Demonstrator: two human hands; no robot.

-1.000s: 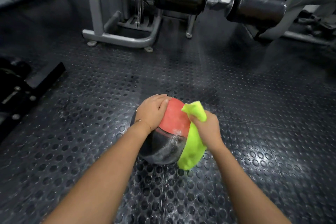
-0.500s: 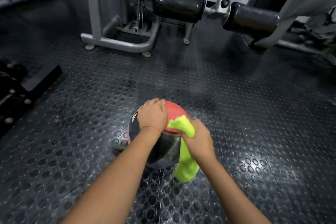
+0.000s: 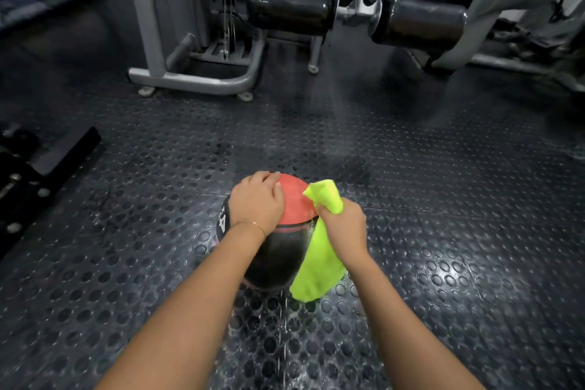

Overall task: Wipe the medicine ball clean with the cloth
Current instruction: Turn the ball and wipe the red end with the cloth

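Down on the studded black rubber floor point(image 3: 443, 231) sits the medicine ball point(image 3: 294, 203), low in the middle of the room and right in front of the person bent over it. Its top cap is red and the body below is glossy black, with a white "4" point(image 3: 223, 218) printed on the left flank. The left hand point(image 3: 256, 203) lies palm down over the upper left of the ball, the fingers spread along the curve and reaching onto the red part. It presses rather than grasps, with nothing pinched between fingers and thumb. A thin gold bracelet point(image 3: 250, 225) circles that wrist.

The right hand point(image 3: 343, 225) is at the ball's right side, fist closed tight round a neon yellow-green cloth point(image 3: 316, 272). A bunched end of the cloth pokes up above the knuckles against the red edge. The longer part hangs down below the hand and drapes along the ball's black right side toward the floor.

The floor just in front of the ball glistens with wet streaks and drops point(image 3: 285, 326). Beyond, well apart from the ball, stands a grey steel machine frame point(image 3: 196, 82) and two black padded rollers point(image 3: 289, 3) on a chromed arm. At the left edge lies a dark piece of equipment point(image 3: 47, 158), too shadowed to name.
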